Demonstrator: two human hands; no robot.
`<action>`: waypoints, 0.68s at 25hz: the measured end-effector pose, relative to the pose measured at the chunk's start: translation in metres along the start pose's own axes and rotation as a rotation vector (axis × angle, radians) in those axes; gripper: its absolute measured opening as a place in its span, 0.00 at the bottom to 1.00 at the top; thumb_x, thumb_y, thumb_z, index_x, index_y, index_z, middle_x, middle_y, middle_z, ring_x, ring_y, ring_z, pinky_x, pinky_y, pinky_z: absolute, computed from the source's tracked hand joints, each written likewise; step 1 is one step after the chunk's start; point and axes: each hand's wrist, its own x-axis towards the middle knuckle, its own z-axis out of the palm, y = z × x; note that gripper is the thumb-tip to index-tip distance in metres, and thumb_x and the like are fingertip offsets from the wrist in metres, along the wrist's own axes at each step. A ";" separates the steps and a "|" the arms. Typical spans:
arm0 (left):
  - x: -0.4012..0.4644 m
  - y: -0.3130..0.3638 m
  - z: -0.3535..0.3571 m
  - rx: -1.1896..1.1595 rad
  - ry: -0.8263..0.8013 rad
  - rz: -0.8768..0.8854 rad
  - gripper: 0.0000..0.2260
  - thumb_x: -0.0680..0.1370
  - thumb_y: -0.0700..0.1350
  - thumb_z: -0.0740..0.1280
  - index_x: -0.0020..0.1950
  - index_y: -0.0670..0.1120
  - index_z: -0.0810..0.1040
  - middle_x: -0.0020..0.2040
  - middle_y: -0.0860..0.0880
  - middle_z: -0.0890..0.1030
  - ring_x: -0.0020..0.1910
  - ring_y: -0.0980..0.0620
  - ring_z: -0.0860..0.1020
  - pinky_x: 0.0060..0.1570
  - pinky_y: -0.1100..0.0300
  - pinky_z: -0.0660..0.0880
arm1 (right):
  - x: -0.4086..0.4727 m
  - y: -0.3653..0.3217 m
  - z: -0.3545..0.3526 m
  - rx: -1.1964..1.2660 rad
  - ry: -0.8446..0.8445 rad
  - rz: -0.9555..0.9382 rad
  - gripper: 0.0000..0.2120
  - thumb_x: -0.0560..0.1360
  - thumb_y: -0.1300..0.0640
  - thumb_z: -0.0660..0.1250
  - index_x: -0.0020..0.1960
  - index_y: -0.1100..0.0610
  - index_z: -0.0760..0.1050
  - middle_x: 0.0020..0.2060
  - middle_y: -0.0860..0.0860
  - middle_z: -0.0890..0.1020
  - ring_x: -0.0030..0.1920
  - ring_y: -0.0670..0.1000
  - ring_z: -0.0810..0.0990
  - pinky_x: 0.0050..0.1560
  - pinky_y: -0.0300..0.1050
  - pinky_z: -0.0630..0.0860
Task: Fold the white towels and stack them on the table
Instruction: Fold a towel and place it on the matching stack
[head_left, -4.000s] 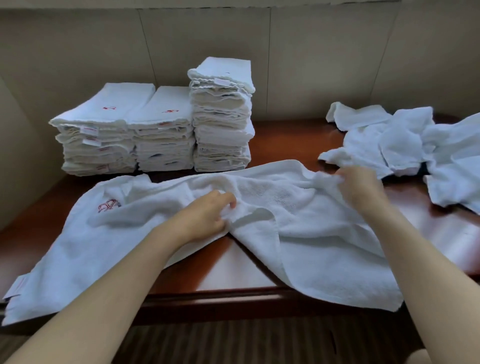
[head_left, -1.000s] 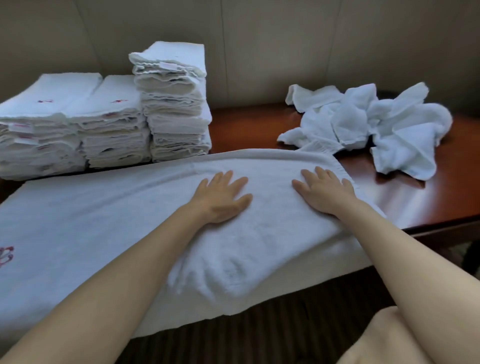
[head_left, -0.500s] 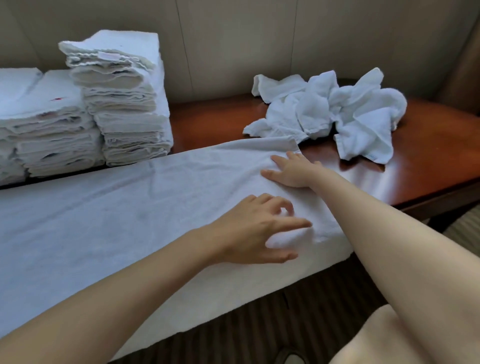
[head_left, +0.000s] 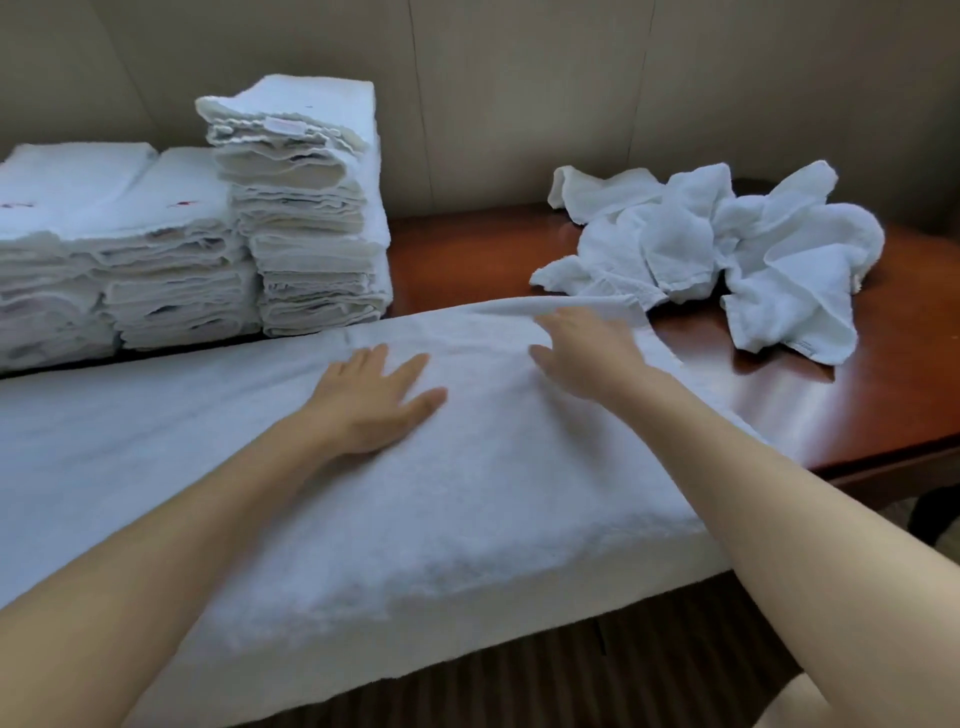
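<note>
At far left we see three stacks of folded towels (head_left: 192, 249) against the wall, two bearing small red marks too blurred to read and the tallest a white tag we cannot make out. Our left hand (head_left: 371, 402) and right hand (head_left: 587, 345) lie flat, fingers straight, on the spread white towel (head_left: 467, 493) covering the table (head_left: 857, 415) front. At right sits a crumpled towel heap (head_left: 727, 249)

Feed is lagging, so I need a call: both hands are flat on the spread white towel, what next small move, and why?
Probably take the right end of the large white terry towel and fold it leftward. Both the left hand and right hand lie flat on it, it looks smooth, and its long span is still unfolded.
</note>
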 end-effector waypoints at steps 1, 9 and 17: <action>0.003 -0.006 0.006 -0.011 -0.038 -0.021 0.35 0.72 0.72 0.42 0.77 0.60 0.49 0.79 0.45 0.48 0.77 0.48 0.47 0.74 0.52 0.47 | 0.004 -0.017 0.008 0.075 -0.039 -0.075 0.22 0.81 0.48 0.54 0.74 0.50 0.61 0.73 0.53 0.63 0.74 0.53 0.59 0.72 0.58 0.57; -0.041 -0.158 -0.015 -0.243 0.082 -0.141 0.23 0.80 0.53 0.49 0.63 0.39 0.74 0.64 0.41 0.75 0.64 0.46 0.72 0.63 0.54 0.67 | 0.038 -0.146 0.014 0.084 -0.026 -0.241 0.13 0.77 0.62 0.58 0.58 0.59 0.77 0.58 0.56 0.77 0.60 0.59 0.74 0.57 0.48 0.70; -0.071 -0.314 -0.037 -0.104 -0.134 -0.313 0.12 0.76 0.38 0.67 0.58 0.46 0.79 0.55 0.46 0.77 0.52 0.50 0.75 0.48 0.60 0.70 | 0.091 -0.267 0.037 0.115 -0.076 -0.436 0.15 0.76 0.65 0.59 0.61 0.62 0.76 0.59 0.59 0.78 0.61 0.60 0.74 0.58 0.48 0.72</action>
